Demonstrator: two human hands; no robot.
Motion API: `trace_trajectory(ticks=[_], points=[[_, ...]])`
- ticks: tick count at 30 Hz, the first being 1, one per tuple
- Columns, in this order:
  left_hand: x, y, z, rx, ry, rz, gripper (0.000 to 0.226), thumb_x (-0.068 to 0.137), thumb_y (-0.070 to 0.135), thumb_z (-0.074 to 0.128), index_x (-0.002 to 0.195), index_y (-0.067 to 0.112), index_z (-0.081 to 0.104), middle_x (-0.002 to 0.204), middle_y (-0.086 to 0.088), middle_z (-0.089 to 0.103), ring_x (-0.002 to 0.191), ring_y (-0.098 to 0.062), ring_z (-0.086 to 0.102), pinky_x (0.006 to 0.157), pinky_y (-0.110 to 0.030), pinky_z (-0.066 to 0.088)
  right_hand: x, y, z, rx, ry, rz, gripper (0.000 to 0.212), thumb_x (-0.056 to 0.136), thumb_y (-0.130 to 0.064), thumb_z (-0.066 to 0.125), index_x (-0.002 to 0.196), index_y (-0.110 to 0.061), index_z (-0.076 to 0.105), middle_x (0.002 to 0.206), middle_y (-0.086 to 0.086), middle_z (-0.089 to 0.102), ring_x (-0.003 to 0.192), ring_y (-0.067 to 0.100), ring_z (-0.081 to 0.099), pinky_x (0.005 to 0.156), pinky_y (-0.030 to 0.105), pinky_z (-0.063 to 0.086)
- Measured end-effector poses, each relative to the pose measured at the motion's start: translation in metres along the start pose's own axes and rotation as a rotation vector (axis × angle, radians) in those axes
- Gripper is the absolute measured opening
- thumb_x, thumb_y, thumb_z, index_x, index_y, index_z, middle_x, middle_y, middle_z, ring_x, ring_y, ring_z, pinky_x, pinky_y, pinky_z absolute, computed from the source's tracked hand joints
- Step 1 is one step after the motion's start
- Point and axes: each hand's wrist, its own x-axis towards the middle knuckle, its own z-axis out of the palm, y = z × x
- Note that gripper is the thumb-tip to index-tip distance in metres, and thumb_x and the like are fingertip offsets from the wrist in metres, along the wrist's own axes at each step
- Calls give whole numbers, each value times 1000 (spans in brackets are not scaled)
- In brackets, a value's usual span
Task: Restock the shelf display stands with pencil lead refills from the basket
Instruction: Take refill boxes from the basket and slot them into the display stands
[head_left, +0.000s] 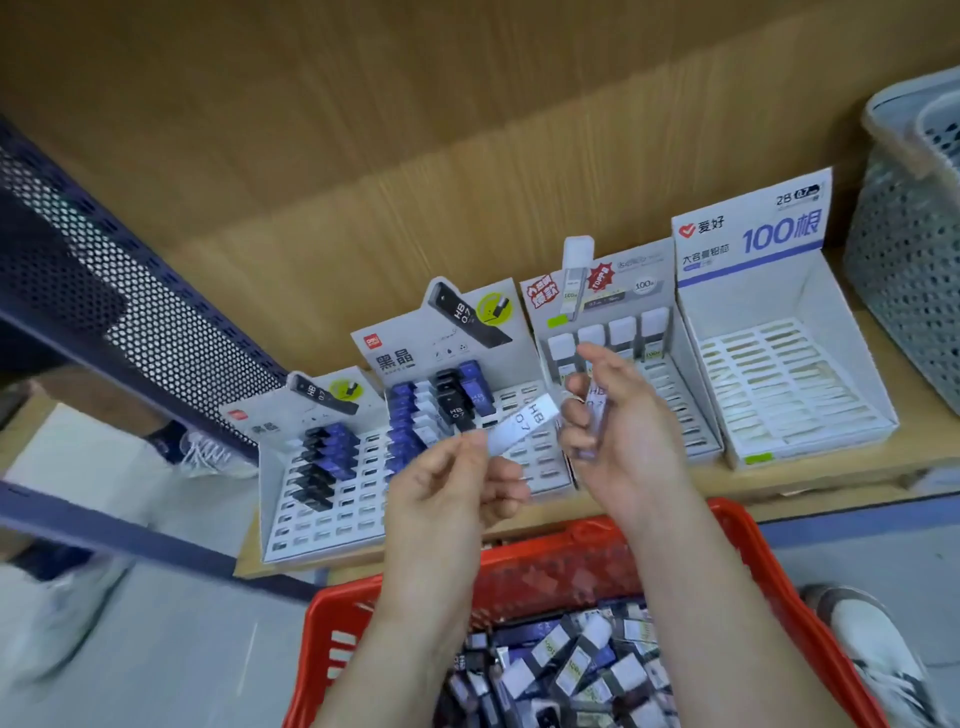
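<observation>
My left hand (457, 488) pinches a white lead refill case marked HB 0.7 (524, 425) by its lower end, above the second display stand (519, 400). My right hand (618, 421) grips a clear refill case (596, 410) upright in front of the third stand (670, 384). Below my arms the red basket (737, 540) holds several loose refill cases (582, 670). The leftmost stand (332, 499) carries black and blue cases. At the far right, a stand labelled 100 (810, 384) has bare slots.
The stands sit on a wooden shelf (779, 483) with a wooden back panel. A grey mesh basket (904, 249) stands at the shelf's right end. A dark perforated metal shelf (119, 312) juts in at the left. Shoes show on the floor at left and right.
</observation>
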Motion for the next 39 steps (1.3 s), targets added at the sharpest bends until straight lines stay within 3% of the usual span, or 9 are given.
trace_trajectory(ticks=[5,11,14,20,23,26,30,34,39], points=[[-4,3,-13,-226,-33,-102,21,95,16,51,87,7,67,75,-15,70,62,-20,68,53,-22,53,-18,22,9,-393,-354,129,28,76,-24,70,101,-12,66,71,2,60,48,6,38,35,14,21],[5,-13,-36,149,45,-85,6,92,16,58,93,14,64,81,-4,69,70,-15,65,63,-32,53,-16,46,12,-645,-313,119,15,94,-23,61,99,-15,73,71,-1,58,58,7,45,40,15,24],[13,-17,-53,117,71,-72,13,91,15,60,100,21,67,80,-4,63,69,-14,59,59,-28,52,-18,53,14,-722,-409,180,18,96,-22,57,102,-12,72,76,1,64,63,8,54,41,12,31],[24,-11,-82,191,-217,-109,20,91,22,58,105,15,71,71,1,68,59,-7,58,62,-28,45,-19,63,11,-877,-577,278,31,76,-37,69,97,-15,75,66,-4,58,54,6,42,43,18,21],[34,-9,-95,293,-285,-123,16,85,21,67,97,14,73,87,-16,71,74,-18,63,75,-39,51,-15,64,7,-956,-516,286,41,68,-37,75,96,-8,72,61,-2,51,48,7,38,41,18,23],[42,-5,-101,307,-244,-97,10,81,11,71,90,5,71,80,-17,71,69,-20,65,69,-29,56,-12,67,4,-922,-456,292,31,71,-38,74,90,-14,72,65,-1,55,49,6,42,40,16,27],[53,1,-110,252,-124,-23,10,88,5,64,91,11,72,70,-9,66,64,-17,64,63,-24,55,-7,68,2,-536,-280,419,26,99,-21,51,113,-10,71,81,5,70,63,10,49,44,17,36],[53,-1,-113,344,-143,-24,21,94,10,56,83,10,74,64,-6,61,55,-13,52,54,-21,46,-7,68,3,-328,-324,376,33,92,1,47,122,2,61,111,19,72,76,15,57,59,21,50],[48,-9,-104,431,-215,-18,14,82,28,70,78,15,75,55,-6,54,45,-10,43,46,-18,38,-9,71,7,-408,-366,279,44,74,-2,65,118,-2,63,87,13,73,70,16,69,64,21,55]])
